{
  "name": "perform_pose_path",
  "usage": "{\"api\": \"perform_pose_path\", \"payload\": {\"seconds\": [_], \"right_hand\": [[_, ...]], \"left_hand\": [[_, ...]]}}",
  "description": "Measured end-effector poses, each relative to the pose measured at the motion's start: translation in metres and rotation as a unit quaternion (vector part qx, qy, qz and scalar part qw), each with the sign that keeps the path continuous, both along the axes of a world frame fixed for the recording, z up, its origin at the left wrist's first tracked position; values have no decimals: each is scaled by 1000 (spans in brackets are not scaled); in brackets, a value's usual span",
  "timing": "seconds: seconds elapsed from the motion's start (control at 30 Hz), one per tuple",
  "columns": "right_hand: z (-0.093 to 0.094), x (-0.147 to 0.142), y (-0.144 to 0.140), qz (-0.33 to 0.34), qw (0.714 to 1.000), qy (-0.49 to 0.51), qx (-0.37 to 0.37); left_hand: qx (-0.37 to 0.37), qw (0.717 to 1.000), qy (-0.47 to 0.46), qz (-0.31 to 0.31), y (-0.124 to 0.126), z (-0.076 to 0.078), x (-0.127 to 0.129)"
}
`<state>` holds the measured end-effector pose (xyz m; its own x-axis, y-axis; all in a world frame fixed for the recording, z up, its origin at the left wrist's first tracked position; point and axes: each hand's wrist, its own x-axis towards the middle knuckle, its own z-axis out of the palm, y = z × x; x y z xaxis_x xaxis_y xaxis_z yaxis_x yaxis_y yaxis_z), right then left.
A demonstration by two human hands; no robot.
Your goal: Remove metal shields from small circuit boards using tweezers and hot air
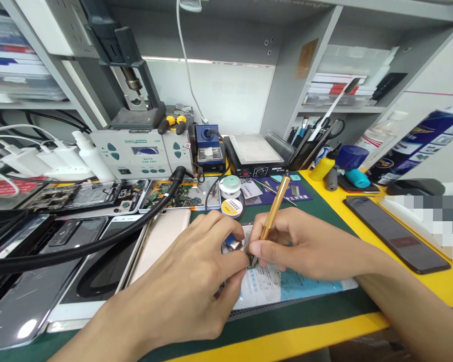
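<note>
Legible writing: "LEAD FREE" on the front panel of the grey station (pixel 141 151), at the rear edge of the surface (pixel 317 307). A yellow label on the round container (pixel 231 207) carries print too small to read.

The surface is green with a yellow border, beneath grey shelving (pixel 287 95). Phones and opened phone parts crowd its left edge; 1 black phone (pixel 396 234) lies near its right edge. A hot plate (pixel 258 151) stands at the rear edge.

The small circuit board (pixel 251 261) is over the printed sheet (pixel 264 286), toward the front edge, largely hidden by fingers. The right hand (pixel 302 244) is closed, pinching a gold-coloured tool (pixel 275 207), its tip at the board. The left hand (pixel 196 271) is curled, fingertips at the board; whether it grips cannot be told.
</note>
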<state>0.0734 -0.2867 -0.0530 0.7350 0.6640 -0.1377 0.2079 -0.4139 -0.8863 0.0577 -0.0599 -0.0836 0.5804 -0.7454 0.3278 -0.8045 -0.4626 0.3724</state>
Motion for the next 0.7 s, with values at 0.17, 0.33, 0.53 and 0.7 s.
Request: {"api": "perform_pose_path", "payload": {"seconds": [0.17, 0.33, 0.53, 0.7], "right_hand": [[-3, 1, -1, 4, 1000, -3, -2], [-5, 1, -1, 8, 1000, 8, 7], [-5, 1, 0, 3, 1000, 22, 12], [-4, 1, -1, -21, 1000, 9, 14]], "left_hand": [[2, 1000, 1, -5, 0, 0, 0], [2, 1000, 2, -5, 0, 0, 1], [1, 1000, 2, -9, -1, 0, 1], [5, 1000, 7, -3, 0, 0, 2]]}}
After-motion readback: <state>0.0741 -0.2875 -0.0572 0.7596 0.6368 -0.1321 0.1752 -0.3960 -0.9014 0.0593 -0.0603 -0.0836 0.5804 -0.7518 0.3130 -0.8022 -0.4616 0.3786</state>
